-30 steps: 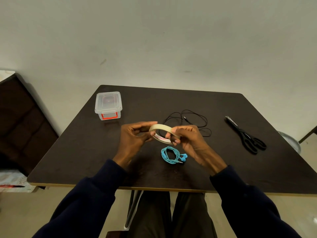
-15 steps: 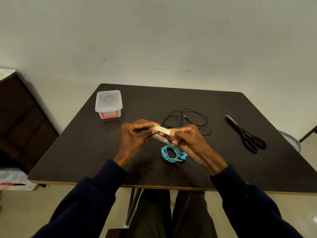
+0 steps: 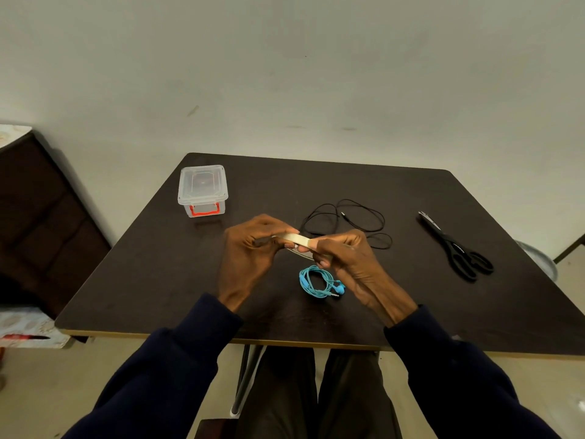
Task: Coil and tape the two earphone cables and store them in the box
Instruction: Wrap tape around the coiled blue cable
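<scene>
Blue earphone cable [image 3: 304,282] lies wound into a small coil on the dark table [image 3: 152,274], near the front edge, with its earbuds and plug at the coil's right side. It sits just below the right hand [image 3: 348,256] in the view and is not touched by either hand. No tape can be made out on it.

Black earphone cable [image 3: 345,216] lies loose in wide, open loops farther back on the table, partly hidden behind the hands.

Both hands hold a roll of cream masking tape [image 3: 297,239] above the table, between the two cables. The left hand [image 3: 250,248] has its fingers curled over the roll's left end, thumb beneath. The right hand pinches the roll's right side, fingertips bent onto the rim. Whether a strip is being peeled free cannot be told.

A clear plastic box [image 3: 202,188] with its lid on and an orange latch stands at the far left of the table, well apart from the cables. Black scissors [image 3: 456,248] lie on the right side, blades pointing away. Dark blue sleeves cover both forearms.
</scene>
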The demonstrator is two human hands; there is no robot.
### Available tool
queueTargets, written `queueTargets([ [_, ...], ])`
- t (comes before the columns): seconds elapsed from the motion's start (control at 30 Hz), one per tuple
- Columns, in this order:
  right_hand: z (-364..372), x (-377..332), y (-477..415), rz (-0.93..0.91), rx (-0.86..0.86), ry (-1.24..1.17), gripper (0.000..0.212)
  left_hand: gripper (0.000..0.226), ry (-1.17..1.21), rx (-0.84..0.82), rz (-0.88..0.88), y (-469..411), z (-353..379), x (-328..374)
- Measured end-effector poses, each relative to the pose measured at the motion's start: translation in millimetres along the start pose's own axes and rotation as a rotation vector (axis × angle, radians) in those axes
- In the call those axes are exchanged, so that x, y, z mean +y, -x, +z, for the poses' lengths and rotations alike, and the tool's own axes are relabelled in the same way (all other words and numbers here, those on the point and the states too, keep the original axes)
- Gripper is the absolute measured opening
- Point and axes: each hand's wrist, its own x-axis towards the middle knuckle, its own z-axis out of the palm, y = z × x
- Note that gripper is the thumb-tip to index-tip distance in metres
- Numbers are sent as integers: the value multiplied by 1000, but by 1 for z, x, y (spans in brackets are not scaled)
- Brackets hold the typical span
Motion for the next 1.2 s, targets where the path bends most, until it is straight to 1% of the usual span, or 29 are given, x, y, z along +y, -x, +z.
queueTargets([
  [0.07,2,1,0,-14,40,22,17,18,-20,-1,11,0,1,-2],
  [0.13,1,1,-1,-20,28,9,24,18,29,16,-18,-1,2,1],
  [0.17,-1,1,-1,-6,-3,-12,26,19,59,19,-35,-1,2,3],
  [0.27,-9,-1,0,51,-134,-121,24,22,135,13,-73,-1,0,5],
  [0.33,-14,-3,2,66,-211,-120,29,21,187,6,-102,-1,-2,7],
  [0.4,-15,-3,4,58,-238,-76,27,19,236,7,-135,1,-3,9],
  [0.47,-13,-2,6,49,-220,-50,25,19,255,6,-153,3,-1,8],
  [0.63,-7,2,2,17,-154,-49,19,23,169,6,-118,4,-1,5],
  [0.73,-2,3,1,2,-102,-32,16,21,48,13,-28,3,-2,5],
  [0.87,1,3,2,-22,-60,-26,12,22,-95,11,75,4,-4,7],
  [0.9,1,4,2,-26,-48,-15,15,23,-126,8,93,5,-4,8],
  [0.97,2,4,2,-31,-13,29,33,24,-182,2,123,5,-4,10],
  [1.0,3,4,3,-36,0,49,36,24,-202,2,134,5,-4,10],
  [1.07,7,3,4,-61,8,79,31,23,-214,-6,143,5,-4,10],
  [1.13,9,2,6,-79,-17,103,17,19,-197,-26,130,3,-3,10],
  [1.17,9,2,7,-87,-34,148,18,18,-196,-35,127,2,-3,10],
  [1.2,8,2,7,-89,-48,217,23,18,-202,-44,128,2,-2,10],
])
